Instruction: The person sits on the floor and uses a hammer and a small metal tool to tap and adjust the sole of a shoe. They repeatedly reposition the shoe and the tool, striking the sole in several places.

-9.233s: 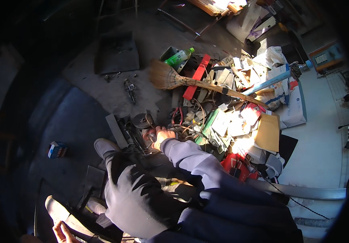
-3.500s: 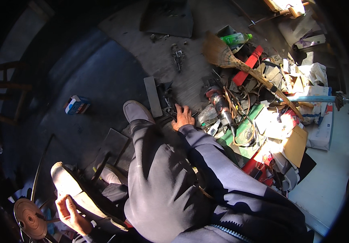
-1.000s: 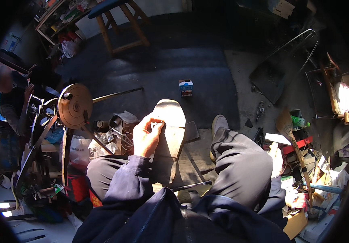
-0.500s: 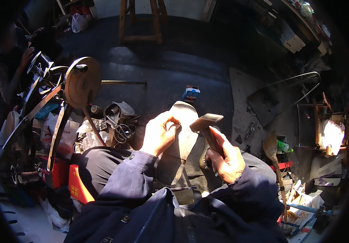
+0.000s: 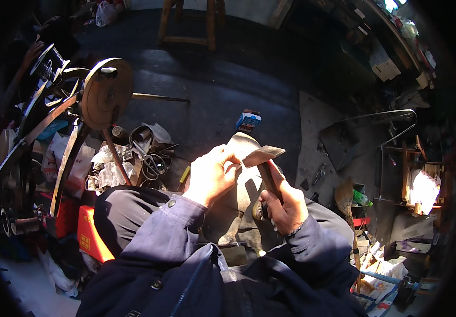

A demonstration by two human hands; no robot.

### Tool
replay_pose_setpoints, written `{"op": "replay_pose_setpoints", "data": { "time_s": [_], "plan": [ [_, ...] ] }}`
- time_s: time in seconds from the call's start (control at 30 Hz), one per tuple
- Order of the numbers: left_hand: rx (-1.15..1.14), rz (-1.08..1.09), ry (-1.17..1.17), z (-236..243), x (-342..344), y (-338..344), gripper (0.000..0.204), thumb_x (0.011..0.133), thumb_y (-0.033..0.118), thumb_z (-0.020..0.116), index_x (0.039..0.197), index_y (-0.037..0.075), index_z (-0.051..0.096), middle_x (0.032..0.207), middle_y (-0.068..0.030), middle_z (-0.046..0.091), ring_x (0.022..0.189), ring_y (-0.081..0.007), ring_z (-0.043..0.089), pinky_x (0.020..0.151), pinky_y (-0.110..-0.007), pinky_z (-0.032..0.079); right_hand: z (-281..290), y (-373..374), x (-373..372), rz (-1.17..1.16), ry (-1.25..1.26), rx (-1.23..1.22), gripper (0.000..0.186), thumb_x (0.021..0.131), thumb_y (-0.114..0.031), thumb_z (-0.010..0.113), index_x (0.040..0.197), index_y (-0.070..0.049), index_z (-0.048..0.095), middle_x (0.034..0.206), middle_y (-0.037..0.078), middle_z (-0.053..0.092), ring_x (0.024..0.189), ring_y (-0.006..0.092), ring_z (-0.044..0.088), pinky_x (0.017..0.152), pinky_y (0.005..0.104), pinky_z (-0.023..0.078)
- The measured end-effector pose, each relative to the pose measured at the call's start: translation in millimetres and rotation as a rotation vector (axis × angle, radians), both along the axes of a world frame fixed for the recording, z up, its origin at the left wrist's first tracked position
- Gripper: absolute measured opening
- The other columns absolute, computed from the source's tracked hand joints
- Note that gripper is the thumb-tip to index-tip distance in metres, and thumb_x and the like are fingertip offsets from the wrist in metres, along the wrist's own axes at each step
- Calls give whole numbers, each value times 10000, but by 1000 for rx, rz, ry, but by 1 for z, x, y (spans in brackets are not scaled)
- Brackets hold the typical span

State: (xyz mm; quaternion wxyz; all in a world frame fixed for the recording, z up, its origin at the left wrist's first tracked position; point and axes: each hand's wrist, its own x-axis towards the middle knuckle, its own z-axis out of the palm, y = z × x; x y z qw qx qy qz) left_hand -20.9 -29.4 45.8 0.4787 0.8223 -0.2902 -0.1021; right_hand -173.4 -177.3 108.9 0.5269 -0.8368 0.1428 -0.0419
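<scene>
Between my knees, a pale shoe sole (image 5: 242, 139) points away from me, its rounded end in bright sun. My left hand (image 5: 210, 177) rests at its left edge, thumb and forefinger pinched together; what they hold, if anything, is too small to make out. My right hand (image 5: 287, 205) grips the handle of a hammer (image 5: 264, 155). The hammer's head hangs tilted just over the sole, close beside my left fingertips; whether it touches the sole I cannot tell. My right hand hides part of the lower sole and what supports it.
A blue box (image 5: 248, 121) stands on the floor ahead. To the left are a hand-cranked machine with a large wheel (image 5: 107, 94), a heap of tools and scraps (image 5: 151, 158), and a red box (image 5: 90, 232). On the right, a broom (image 5: 344, 199) leans near a green bottle (image 5: 362, 198).
The hammer head has come left, closer to my left fingertips. My right hand has moved slightly left and up with it. The whole view has shifted a little.
</scene>
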Motion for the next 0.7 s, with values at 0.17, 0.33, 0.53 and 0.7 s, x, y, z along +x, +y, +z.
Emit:
{"op": "replay_pose_setpoints", "data": {
  "time_s": [0.17,0.33,0.53,0.7],
  "plan": [
    [11,17,-56,-2,0,-1,62,846,128,767,895,119,729,986,-61,722,865,-315,735,779,-384,591,5,1,4,33,30,44,664,978,71,567,1607,5,362,1447,253,602,1270,299,648,1072,352,483],
    [-67,16,-14,-6,0,-2,70,837,121,774,893,113,733,989,-67,729,891,-310,734,788,-383,585,1,-3,4,-21,-59,131,658,997,63,543,1622,-27,360,1382,165,655,978,196,644,889,323,530],
    [-16,7,1,-7,2,-3,73,840,113,774,906,122,745,1003,-62,737,904,-298,738,798,-369,584,-7,-7,3,118,105,-249,687,990,72,539,1636,-94,370,1011,90,723,778,125,611,741,296,542],
    [-57,-2,30,-6,-1,-1,67,845,113,777,904,115,744,1009,-61,739,925,-292,738,822,-357,581,-10,-6,4,2,-219,-54,684,983,59,560,1628,-85,383,952,87,686,755,127,617,755,299,542]
  ]
}}
